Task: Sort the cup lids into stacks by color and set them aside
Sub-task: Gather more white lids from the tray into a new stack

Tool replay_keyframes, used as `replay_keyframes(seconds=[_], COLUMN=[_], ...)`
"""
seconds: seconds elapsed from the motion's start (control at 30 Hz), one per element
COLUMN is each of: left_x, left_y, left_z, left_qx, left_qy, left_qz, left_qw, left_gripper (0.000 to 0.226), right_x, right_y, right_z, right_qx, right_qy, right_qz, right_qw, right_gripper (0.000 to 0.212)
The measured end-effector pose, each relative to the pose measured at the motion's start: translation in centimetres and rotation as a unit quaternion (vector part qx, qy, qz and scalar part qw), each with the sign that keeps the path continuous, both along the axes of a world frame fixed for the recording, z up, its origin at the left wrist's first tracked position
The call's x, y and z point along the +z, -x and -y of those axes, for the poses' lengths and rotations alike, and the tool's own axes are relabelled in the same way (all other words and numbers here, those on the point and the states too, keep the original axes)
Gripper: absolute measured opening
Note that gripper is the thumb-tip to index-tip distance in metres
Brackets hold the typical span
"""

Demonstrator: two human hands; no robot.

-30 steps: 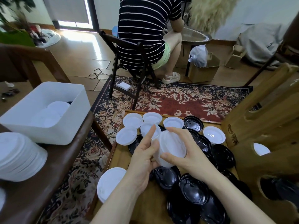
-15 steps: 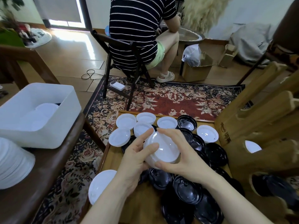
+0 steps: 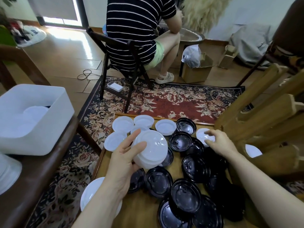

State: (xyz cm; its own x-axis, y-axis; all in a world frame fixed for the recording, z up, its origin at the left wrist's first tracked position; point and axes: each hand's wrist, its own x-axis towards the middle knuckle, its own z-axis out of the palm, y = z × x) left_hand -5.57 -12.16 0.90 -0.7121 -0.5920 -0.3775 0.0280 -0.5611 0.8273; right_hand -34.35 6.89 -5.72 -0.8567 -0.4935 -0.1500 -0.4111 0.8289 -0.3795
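The left hand (image 3: 125, 160) held a short stack of white lids (image 3: 150, 149) above the wooden tray (image 3: 177, 176), thumb curled over the top lid and fingers wrapped under the stack's near edge. The right hand (image 3: 219, 143) was well apart from it, fingers bent down onto a single white lid (image 3: 201, 134) at the tray's right side, thumb and fingertips touching its rim; whether it was pinched or only touched could not be told.

Five more white lids (image 3: 122, 124) lay rim-up in a cluster along the tray's far edge, some overlapping. Black lids (image 3: 185, 195) covered the tray's middle, right and near parts, overlapping in loose heaps; embossed lettering on them was too small to read. Bare wood showed only at the tray's left strip and between the heaps. One large white lid (image 3: 91, 193) overhung the tray's near left corner.

To the left, a dark desk (image 3: 41, 175) carried a white bin (image 3: 41, 129) with white lids inside, close beside the tray. To the right, a wooden rack (image 3: 263, 122) crowded the tray's edge. Beyond lay a patterned rug (image 3: 164, 99) and a seated person (image 3: 136, 28) on a chair.
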Motion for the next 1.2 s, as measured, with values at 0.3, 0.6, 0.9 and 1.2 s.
replay_keyframes(seconds=[0.3, 0.6, 0.9, 1.2], left_x=[0.2, 0.5, 0.6, 0.5], left_y=[0.0, -0.1, -0.2, -0.2], left_z=[0.1, 0.0, -0.3, -0.7], left_qx=[-0.009, -0.008, 0.007, 0.053], left_qy=[0.008, 0.008, -0.001, -0.013], left_qz=[0.018, 0.020, 0.010, -0.020], left_qw=[1.000, 1.000, 1.000, 0.998], left_gripper=[0.055, 0.056, 0.056, 0.052], right_x=[-2.1, -0.7, 9.3, 9.1], right_y=[0.4, -0.6, -9.6, -17.1], right_z=[0.8, 0.5, 2.6, 5.0], right_qx=[0.010, -0.006, -0.129, -0.112], right_qy=[-0.146, -0.112, 0.446, 0.538], right_qz=[-0.086, -0.175, 0.192, 0.518], right_qw=[0.986, 0.978, 0.865, 0.656], right_gripper=[0.021, 0.017, 0.005, 0.030])
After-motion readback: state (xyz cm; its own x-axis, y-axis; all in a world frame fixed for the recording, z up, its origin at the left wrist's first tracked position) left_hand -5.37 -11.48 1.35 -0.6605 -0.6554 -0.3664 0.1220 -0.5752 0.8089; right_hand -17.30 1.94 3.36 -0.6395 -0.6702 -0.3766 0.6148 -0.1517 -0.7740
